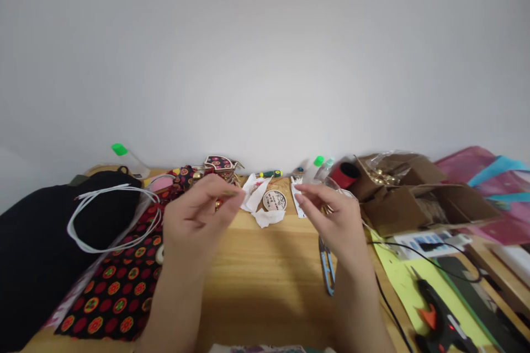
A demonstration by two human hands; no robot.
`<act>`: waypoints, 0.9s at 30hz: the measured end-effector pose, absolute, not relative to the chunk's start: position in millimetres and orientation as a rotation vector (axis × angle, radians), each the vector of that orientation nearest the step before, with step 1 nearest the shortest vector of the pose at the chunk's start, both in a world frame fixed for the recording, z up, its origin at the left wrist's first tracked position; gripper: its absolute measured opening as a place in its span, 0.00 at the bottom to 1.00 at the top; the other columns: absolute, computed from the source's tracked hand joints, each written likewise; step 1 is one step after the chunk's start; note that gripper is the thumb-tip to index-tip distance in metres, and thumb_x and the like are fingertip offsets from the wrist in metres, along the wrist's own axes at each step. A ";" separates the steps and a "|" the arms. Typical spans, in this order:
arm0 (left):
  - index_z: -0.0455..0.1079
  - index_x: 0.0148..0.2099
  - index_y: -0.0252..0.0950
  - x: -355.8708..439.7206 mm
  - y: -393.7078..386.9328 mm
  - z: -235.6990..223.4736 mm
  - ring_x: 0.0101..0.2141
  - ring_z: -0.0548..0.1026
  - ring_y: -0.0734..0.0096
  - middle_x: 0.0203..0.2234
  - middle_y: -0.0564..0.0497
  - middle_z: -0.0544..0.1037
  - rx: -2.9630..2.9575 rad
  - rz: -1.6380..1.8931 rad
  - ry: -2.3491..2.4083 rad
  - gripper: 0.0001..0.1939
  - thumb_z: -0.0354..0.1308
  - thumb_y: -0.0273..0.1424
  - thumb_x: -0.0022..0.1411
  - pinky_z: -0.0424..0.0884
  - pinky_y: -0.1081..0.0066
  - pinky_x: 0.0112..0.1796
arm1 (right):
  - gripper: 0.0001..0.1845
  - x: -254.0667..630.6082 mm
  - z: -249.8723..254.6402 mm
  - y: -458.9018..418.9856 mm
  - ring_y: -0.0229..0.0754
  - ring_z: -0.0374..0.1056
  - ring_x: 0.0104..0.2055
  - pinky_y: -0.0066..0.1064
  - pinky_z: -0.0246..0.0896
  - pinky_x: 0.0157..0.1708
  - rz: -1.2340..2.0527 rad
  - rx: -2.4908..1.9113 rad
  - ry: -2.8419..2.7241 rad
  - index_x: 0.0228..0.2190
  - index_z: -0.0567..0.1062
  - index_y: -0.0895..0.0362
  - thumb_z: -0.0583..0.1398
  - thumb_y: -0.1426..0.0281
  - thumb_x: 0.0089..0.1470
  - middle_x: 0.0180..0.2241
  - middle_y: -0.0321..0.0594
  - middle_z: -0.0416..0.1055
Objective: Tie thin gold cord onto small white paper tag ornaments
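Okay, looking at two raised hands, well apart, around mid-frame. Got the left hand (194, 216) left of centre, with thumb and forefinger pinched on a tiny goldish sliver (229, 193), too blurry to name. Got the right hand (337, 222) right of centre, with thumb and forefinger nearly meeting; can't tell about anything thin in there. Also spotting a round printed disc (275, 200) between both, beside white paper scraps (268, 218), plus blue-handled snips (325, 268) near the right wrist.
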State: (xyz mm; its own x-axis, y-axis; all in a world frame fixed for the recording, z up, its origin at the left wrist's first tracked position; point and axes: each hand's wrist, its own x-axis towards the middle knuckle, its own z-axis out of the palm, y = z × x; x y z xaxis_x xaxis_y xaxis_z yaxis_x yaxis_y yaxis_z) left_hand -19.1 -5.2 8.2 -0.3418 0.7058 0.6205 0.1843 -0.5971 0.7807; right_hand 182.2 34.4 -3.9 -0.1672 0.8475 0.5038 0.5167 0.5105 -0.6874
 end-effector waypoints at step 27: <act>0.70 0.30 0.37 -28.3 -1.8 7.0 0.30 0.72 0.69 0.26 0.51 0.74 1.944 1.968 1.516 0.07 0.56 0.23 0.60 0.67 0.69 0.34 | 0.04 144.7 131.7 128.7 0.33 0.68 0.18 0.27 0.63 0.20 0.221 -0.809 -1.804 0.23 0.81 0.59 0.65 0.76 0.46 0.19 0.32 0.73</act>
State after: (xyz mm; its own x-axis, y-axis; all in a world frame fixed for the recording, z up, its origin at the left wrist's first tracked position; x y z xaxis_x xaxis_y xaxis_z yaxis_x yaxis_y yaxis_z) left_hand -28.3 -1.8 7.0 -0.2406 0.5842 0.7751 0.6005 -0.5378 0.5917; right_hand 144.7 128.7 131.7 -0.1742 0.6198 0.7652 0.4172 0.7503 -0.5128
